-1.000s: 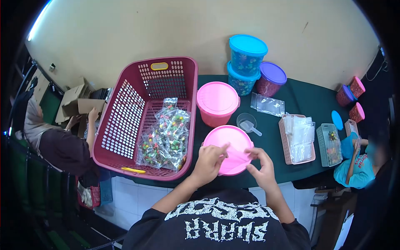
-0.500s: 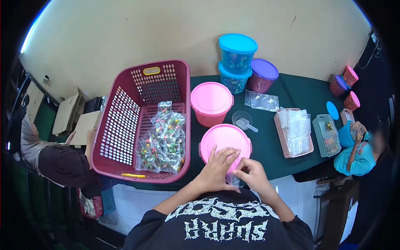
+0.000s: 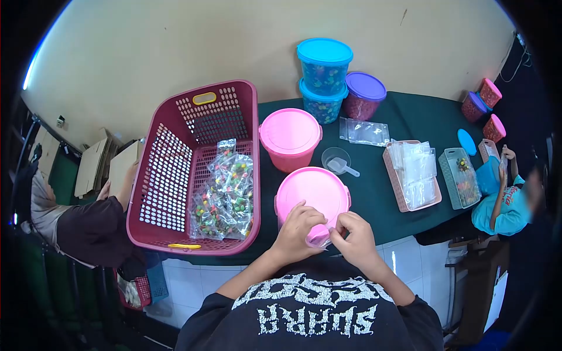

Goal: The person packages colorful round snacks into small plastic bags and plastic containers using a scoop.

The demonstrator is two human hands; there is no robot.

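Over the near edge of a pink-lidded tub (image 3: pixel 312 193), I hold a small clear plastic bag (image 3: pixel 319 237), and pink shows through it. My left hand (image 3: pixel 297 235) curls round the bag's left side. On the other side, my right hand (image 3: pixel 355 238) pinches its edge between thumb and fingers. Left of my hands, a large maroon laundry basket (image 3: pixel 250 175) holds a heap of clear packets (image 3: pixel 225 202) filled with colourful small pieces. A clear scoop (image 3: pixel 341 167) rests in a round clear bowl (image 3: pixel 325 153) just behind the tub.
Behind stand another pink-lidded tub (image 3: pixel 290 131), stacked blue tubs (image 3: pixel 324 82) and a purple-lidded tub (image 3: pixel 366 96). Flat clear bags (image 3: pixel 364 132) lie nearby. A pink tray (image 3: pixel 401 196) of bags and a green tray (image 3: pixel 451 175) sit right. People work at left (image 3: pixel 82 225) and right (image 3: pixel 503 205).
The bag has risen and spread between my hands, and my left fingers have curled in from lying stretched over the lid. At right, the other person's hand has lifted. The view has shifted slightly.
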